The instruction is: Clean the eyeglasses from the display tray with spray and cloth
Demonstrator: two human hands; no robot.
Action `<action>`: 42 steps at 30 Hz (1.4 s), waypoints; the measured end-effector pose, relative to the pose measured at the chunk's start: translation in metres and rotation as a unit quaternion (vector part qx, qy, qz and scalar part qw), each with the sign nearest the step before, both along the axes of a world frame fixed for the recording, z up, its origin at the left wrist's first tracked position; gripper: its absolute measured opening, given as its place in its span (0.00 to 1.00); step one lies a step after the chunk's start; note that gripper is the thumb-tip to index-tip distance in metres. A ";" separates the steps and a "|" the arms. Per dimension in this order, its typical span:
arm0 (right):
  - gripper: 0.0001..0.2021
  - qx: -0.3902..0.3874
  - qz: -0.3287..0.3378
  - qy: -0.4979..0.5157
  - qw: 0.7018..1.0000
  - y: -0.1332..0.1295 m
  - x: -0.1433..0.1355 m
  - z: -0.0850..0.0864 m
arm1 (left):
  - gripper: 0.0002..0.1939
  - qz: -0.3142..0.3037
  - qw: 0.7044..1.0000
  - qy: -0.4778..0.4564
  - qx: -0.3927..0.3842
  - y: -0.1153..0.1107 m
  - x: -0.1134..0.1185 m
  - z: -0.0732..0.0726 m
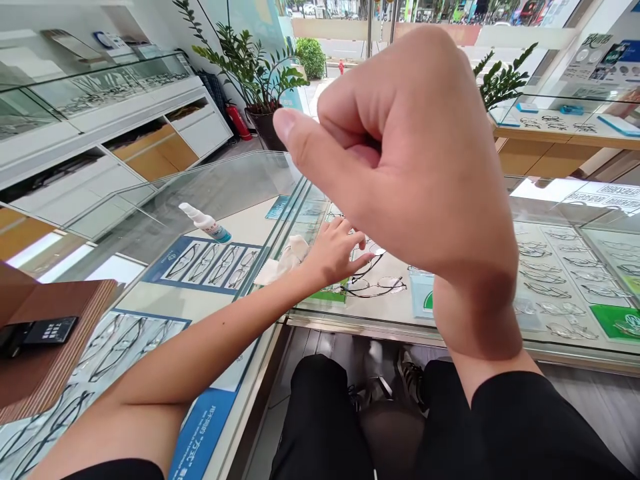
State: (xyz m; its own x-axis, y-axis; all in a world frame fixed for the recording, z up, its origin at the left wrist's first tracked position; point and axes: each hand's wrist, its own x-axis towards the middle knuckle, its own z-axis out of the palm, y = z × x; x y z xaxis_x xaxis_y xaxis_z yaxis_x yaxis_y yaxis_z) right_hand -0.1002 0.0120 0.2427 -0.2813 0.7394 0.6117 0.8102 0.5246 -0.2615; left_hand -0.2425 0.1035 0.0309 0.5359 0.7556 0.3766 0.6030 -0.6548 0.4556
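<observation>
My right hand (410, 147) is raised close to the camera, its fingers curled in and the thumb pointing left; nothing shows in it. Farther off, my left hand (336, 250) reaches over the glass counter with its fingers apart. Just right of its fingertips lies a pair of thin-framed glasses (374, 287), with a dark temple near the thumb. A crumpled white cloth (291, 256) rests on the counter at the left of that hand. Whether the left fingertips touch the glasses cannot be made out.
On the left counter stands a white spray bottle (206, 224), tilted in view. A brown box (60, 347) is at the far left. Rows of glasses (547, 273) lie in the case at right. Beyond are a potted plant (245, 67) and a fire extinguisher (239, 122).
</observation>
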 end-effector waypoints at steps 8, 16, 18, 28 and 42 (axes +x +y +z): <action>0.26 0.020 0.013 0.011 1.000 0.001 -0.002 -0.004 | 0.10 -0.013 0.998 0.061 -0.025 -0.008 0.008 0.006; 0.28 0.026 0.032 0.017 0.999 0.001 -0.002 -0.005 | 0.04 -0.018 0.994 0.100 -0.044 -0.011 -0.003 0.033; 0.29 0.036 0.033 0.016 0.999 0.001 -0.002 -0.006 | 0.04 -0.021 0.995 0.092 -0.040 -0.007 -0.008 0.036; 0.24 0.040 0.001 -0.036 0.999 0.001 -0.004 -0.008 | 0.04 -0.025 0.997 0.066 -0.028 -0.008 -0.009 0.034; 0.24 0.011 -0.002 -0.033 0.999 0.001 -0.005 -0.005 | 0.05 -0.109 0.979 0.174 -0.011 -0.035 0.003 0.052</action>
State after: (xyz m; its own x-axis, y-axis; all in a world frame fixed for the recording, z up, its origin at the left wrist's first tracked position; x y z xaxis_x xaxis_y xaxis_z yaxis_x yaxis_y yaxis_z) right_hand -0.1054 0.0132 0.2373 -0.3185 0.7265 0.6089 0.8271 0.5268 -0.1960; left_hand -0.2392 0.0684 0.0831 0.7777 0.6155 0.1279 0.5718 -0.7771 0.2630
